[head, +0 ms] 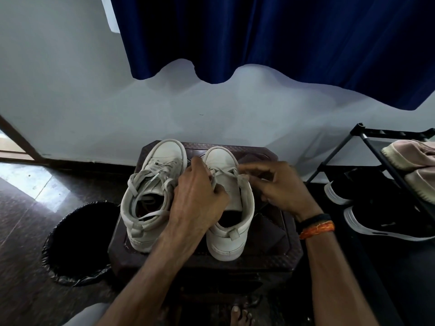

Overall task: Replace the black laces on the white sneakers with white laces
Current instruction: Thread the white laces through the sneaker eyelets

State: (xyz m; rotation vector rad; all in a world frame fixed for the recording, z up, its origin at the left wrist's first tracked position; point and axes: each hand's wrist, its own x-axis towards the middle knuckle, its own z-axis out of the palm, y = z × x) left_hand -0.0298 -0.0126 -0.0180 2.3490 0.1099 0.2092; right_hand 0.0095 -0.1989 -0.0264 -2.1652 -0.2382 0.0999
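Two white sneakers stand side by side on a dark brown stool [270, 236], toes toward the wall. The left sneaker [150, 196] carries a white lace [143, 182], loosely threaded with loops hanging over its opening. The right sneaker [231, 234] has a white lace [226, 171] crossed at its lowest eyelets. My left hand [200, 196] lies over the right sneaker's left side and pinches the lace near the eyelets. My right hand [280, 187] pinches the other lace end at the sneaker's right eyelets. No black lace is in view.
A bin lined with a black bag [77, 243] stands on the floor left of the stool. At the right is a black shoe rack [381, 156] with beige shoes [414, 165] on it and black sneakers [388, 220] beneath. A blue curtain [270, 38] hangs above.
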